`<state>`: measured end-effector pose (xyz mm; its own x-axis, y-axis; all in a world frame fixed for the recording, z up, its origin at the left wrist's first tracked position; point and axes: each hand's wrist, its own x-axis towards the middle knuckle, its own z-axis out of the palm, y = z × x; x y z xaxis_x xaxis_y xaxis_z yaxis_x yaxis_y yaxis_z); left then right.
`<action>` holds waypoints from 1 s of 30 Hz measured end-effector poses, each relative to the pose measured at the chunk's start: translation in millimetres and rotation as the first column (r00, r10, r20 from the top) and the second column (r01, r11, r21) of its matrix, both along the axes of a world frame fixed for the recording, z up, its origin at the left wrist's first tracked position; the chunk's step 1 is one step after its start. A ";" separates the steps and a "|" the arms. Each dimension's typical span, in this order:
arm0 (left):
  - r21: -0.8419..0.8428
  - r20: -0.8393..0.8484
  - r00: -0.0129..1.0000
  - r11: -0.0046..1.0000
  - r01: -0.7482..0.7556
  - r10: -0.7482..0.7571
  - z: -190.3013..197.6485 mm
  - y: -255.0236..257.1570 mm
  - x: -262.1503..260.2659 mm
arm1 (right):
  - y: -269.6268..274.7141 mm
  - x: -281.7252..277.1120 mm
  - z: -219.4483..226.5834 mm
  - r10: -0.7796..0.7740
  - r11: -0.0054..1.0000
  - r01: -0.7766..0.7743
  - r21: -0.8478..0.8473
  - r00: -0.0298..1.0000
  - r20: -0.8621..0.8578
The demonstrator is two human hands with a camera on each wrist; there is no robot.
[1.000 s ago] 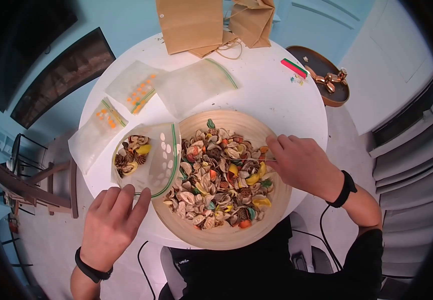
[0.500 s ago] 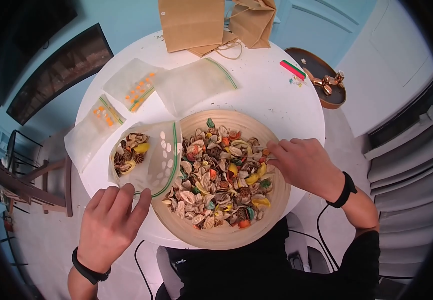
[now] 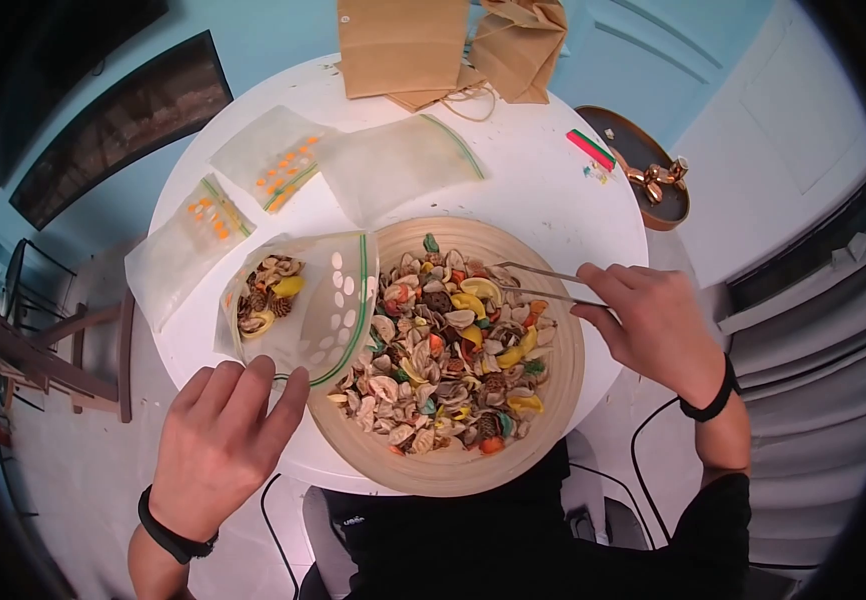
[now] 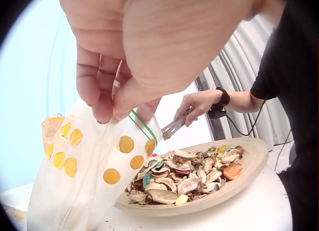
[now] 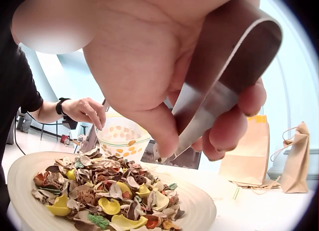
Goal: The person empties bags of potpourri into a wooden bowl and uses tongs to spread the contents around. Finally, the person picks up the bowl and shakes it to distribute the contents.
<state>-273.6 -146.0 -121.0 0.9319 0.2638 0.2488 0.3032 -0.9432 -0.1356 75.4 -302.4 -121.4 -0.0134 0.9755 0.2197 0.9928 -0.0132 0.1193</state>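
Observation:
My left hand [image 3: 221, 440] pinches the rim of a clear zip bag [image 3: 298, 335] with a green seal, its mouth held apart toward the bowl. Pinecones and dried petals [image 3: 271, 290] lie inside the bag, and round printed dots mark its side. In my right hand [image 3: 653, 325] is a pair of metal tongs [image 3: 553, 296], gripped between thumb and fingers, the bend of the metal showing in the right wrist view. Their two tips stand apart over the potpourri [image 3: 433, 380], near a yellow curled piece [image 3: 483, 290]. The potpourri heaps in a wide wooden bowl [image 3: 403, 475].
Farther back on the round white table [image 3: 543, 170] lie several other zip bags [image 3: 403, 165]. Brown paper bags [image 3: 403, 50] stand at the far edge. A red and green stick [image 3: 591, 148] lies at the right, near a side tray [image 3: 668, 215] with a shiny balloon-dog figure [image 3: 653, 180].
My right hand has drawn back to the right and slightly up, so more of the tongs shows, their tips wider apart. The left hand keeps hold of the bag's rim.

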 end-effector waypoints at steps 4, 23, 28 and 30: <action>0.000 0.011 1.000 1.000 0.007 -0.007 0.2 -0.5 1.5 | 3.6 -4.8 10.7 0.009 1.000 -0.009 -0.027 1.000 -0.002; 0.036 -0.047 0.998 0.998 0.049 -0.047 3.1 -0.4 -2.2 | 35.7 6.5 28.5 -0.173 0.938 0.050 -0.342 0.925 -0.339; 0.022 -0.011 1.000 1.000 0.012 -0.012 0.3 -3.0 2.4 | 34.6 60.7 4.9 -0.369 0.799 -0.003 -0.601 0.787 -0.495; 0.000 0.013 1.000 1.000 -0.012 0.012 0.5 -4.8 4.4 | 43.4 60.8 3.8 -0.474 0.717 -0.007 -0.697 0.729 -0.495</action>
<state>-269.2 -150.8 -120.5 0.9254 0.2751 0.2608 0.3164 -0.9395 -0.1315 136.2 -259.1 -117.6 0.1336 0.8182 -0.5592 0.8052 -0.4186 -0.4201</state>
